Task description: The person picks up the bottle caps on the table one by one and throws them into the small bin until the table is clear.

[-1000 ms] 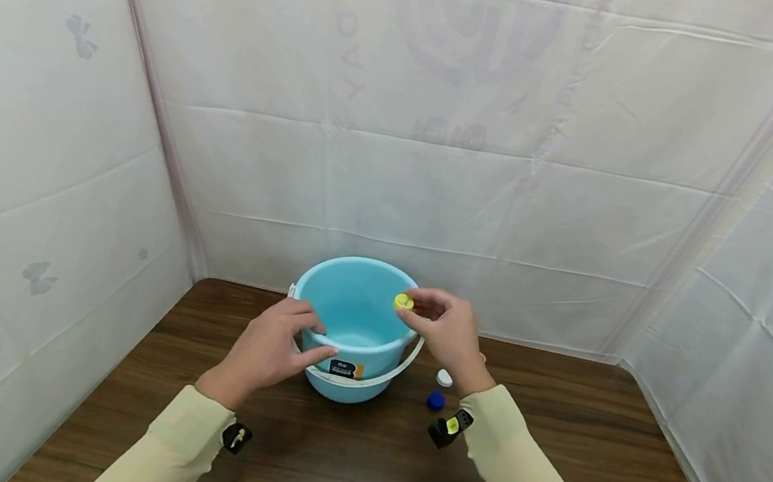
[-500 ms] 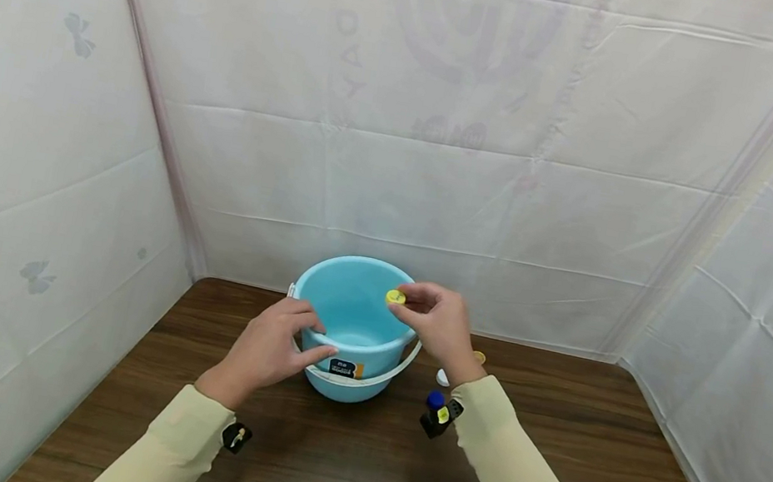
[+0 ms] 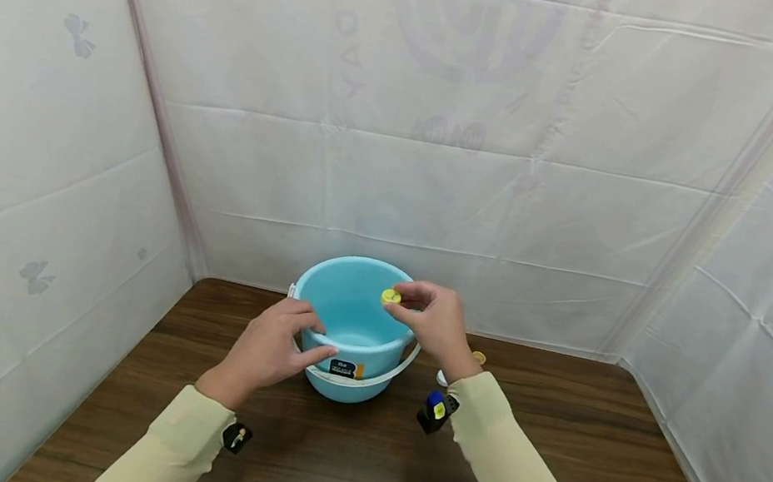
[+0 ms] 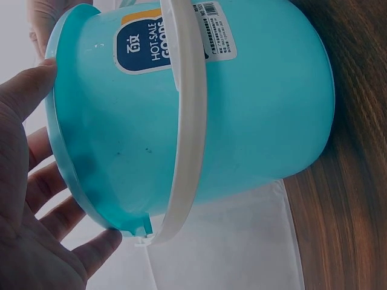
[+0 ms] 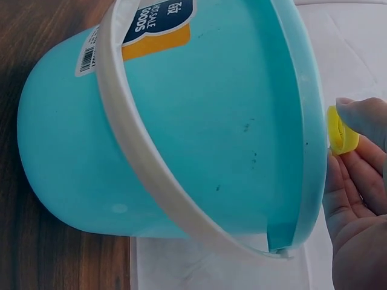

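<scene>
A light blue bucket (image 3: 376,363) stands upright on the table, its white handle (image 5: 130,130) lowered against the front side. My left hand (image 3: 268,340) holds the near left rim, thumb on the outside and fingers reaching inside, as the left wrist view also shows. Above the bucket's opening, at its right side, my right hand (image 3: 442,321) pinches a yellow bottle cap (image 5: 341,134) between thumb and fingers. The bucket's floor is partly hidden by the front wall.
Right of the bucket, on the dark wooden table (image 3: 335,469), lie a blue cap (image 3: 436,398), a white cap (image 3: 441,379) and a yellow cap (image 3: 479,358), partly covered by the right wrist. White sheeting (image 3: 394,192) hangs close behind the bucket.
My right hand has shifted slightly left with the yellow cap, further over the bucket's opening. The yellow cap on the table has come into fuller view. My left hand stays on the rim.
</scene>
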Tool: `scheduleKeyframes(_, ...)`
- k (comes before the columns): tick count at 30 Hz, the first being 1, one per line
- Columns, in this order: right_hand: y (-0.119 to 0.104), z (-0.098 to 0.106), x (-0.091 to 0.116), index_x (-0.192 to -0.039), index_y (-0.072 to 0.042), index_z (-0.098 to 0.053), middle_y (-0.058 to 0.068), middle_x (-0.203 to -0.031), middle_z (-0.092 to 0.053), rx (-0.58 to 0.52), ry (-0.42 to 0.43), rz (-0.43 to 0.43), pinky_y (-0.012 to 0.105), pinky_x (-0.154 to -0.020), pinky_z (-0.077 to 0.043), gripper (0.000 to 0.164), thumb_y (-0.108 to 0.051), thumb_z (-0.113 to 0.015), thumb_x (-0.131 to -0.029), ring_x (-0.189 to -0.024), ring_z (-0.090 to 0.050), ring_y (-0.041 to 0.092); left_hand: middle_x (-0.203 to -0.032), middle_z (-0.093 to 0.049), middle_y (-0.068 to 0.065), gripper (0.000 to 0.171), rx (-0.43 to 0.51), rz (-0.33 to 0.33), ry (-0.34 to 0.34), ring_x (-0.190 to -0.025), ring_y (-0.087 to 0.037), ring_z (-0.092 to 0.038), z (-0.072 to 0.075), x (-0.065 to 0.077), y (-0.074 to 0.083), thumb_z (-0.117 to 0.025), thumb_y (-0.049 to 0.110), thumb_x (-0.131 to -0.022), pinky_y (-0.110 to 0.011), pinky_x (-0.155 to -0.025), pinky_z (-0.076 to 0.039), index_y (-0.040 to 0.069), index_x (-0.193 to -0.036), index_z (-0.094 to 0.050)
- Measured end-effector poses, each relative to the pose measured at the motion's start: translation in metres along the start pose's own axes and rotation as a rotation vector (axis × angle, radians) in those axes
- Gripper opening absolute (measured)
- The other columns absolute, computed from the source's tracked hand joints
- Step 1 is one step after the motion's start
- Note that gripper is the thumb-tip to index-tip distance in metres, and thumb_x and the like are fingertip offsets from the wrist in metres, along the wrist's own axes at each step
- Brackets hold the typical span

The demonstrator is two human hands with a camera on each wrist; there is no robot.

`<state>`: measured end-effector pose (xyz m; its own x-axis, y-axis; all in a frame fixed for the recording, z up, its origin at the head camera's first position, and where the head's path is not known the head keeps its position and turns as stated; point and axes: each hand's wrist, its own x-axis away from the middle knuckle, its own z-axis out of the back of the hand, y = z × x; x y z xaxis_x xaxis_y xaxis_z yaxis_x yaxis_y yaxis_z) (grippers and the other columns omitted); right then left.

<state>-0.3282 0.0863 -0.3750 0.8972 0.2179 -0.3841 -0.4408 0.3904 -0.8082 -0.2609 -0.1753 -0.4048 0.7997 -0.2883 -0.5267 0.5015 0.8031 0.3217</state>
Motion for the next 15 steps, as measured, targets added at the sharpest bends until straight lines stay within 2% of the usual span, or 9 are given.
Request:
scheduleKeyframes(8, -0.0018, -0.0005, -0.0008, -0.112, -0.010, -0.078, 0.006, -0.108, -0.078, 0.008, -0.007, -0.004, 0.038, -0.086, -0.062, 0.029, -0.024, -0.084, -0.087, -0.096, -0.075, 0.021, -0.091, -0.064, 0.005, 0.030, -0.007, 0.000, -0.001, -0.089, -0.013, -0.055, -0.0001, 0.0002, -0.0002, -0.088, 0.045, -0.079, -0.035, -0.077, -0.056, 0.020, -0.088, -0.073)
scheduleKeyframes(15, -0.0001, 0.0007, 0.0001, -0.120, -0.006, -0.074, 0.012, -0.122, -0.075, 0.011, -0.013, -0.004, 0.047, -0.096, -0.057, 0.041, -0.027, -0.085, -0.086, -0.115, -0.071, 0.029, -0.091, -0.064, 0.006, 0.031, -0.012, -0.016, 0.004, -0.089, -0.013, -0.056, 0.0000, 0.0001, -0.0004, -0.087, 0.046, -0.079, -0.036, -0.078, -0.056, 0.020, -0.088, -0.073)
